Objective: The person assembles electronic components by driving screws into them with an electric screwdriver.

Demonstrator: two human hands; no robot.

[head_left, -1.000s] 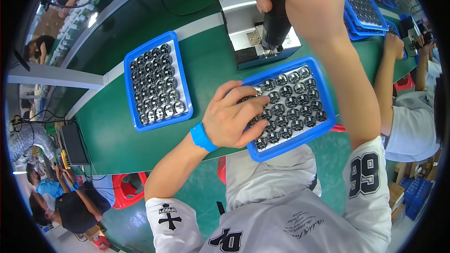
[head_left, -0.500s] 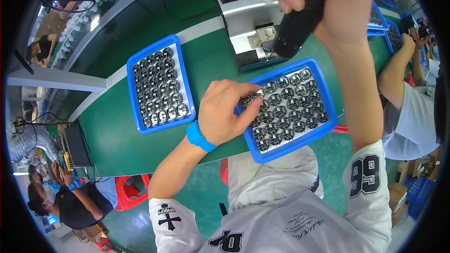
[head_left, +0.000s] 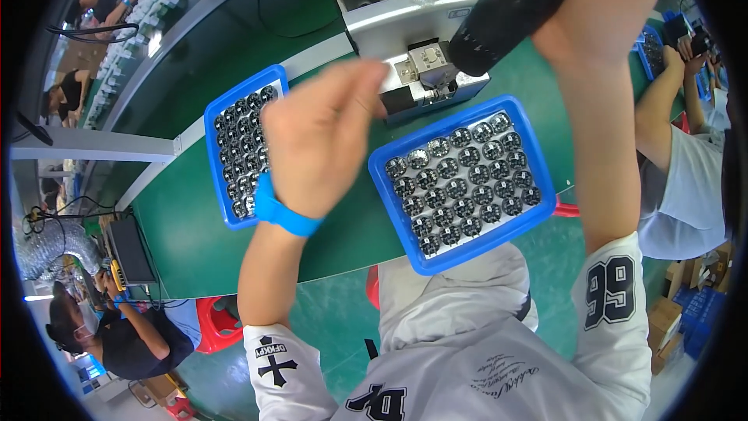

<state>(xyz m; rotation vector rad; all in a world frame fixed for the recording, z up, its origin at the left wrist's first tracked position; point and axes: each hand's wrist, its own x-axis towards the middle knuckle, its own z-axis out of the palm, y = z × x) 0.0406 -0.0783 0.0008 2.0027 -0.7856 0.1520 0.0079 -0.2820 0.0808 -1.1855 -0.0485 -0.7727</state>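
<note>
My right hand (head_left: pixel 600 8) grips a thick black handle (head_left: pixel 506 19), whose lower end is beside the metal block of a silver bench machine (head_left: pixel 417 27). My left hand (head_left: pixel 315 136), with a blue wristband (head_left: pixel 284 206), hangs between two blue trays, in front of the machine. Its fingers are curled but smeared by motion, so whether they hold anything cannot be told. The right tray (head_left: pixel 460 257) bears rows of round black-and-silver parts (head_left: pixel 456 187) on a white liner. The left tray (head_left: pixel 222 210) bears similar parts (head_left: pixel 243 140), partly hidden behind my left hand.
The green table (head_left: pixel 343 234) ends just before my lap. A metal frame post (head_left: pixel 93 140) stands at the left. Co-workers sit at both sides, one near a red stool (head_left: pixel 218 323). Cardboard boxes (head_left: pixel 666 320) are stacked on the floor at the right.
My left hand has left the right tray and moved left and up, toward the left tray and machine. My right hand has shifted slightly right, still on the handle.
</note>
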